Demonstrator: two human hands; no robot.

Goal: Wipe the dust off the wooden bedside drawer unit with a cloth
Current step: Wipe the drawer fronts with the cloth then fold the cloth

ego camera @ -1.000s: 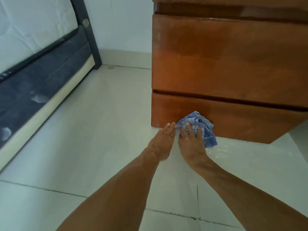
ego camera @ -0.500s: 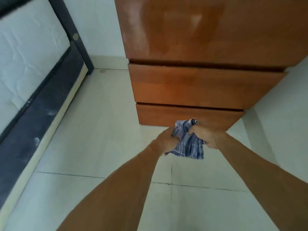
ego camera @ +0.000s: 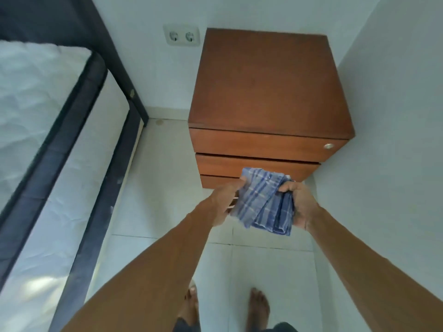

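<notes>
The grip is two-handed: the left hand (ego camera: 221, 204) pinches the left edge of the blue checked cloth (ego camera: 263, 204), while the right hand (ego camera: 300, 204) is curled round its bunched right side; the cloth hangs half-folded between them, resting on no surface; straight ahead and lower stands the wooden drawer unit (ego camera: 268, 87), drawer fronts facing the person, its flat top running away toward the wall (ego camera: 148, 68); both hands look about equally near it, though the right holds the bulk and seems likelier to carry the cloth forward.
</notes>
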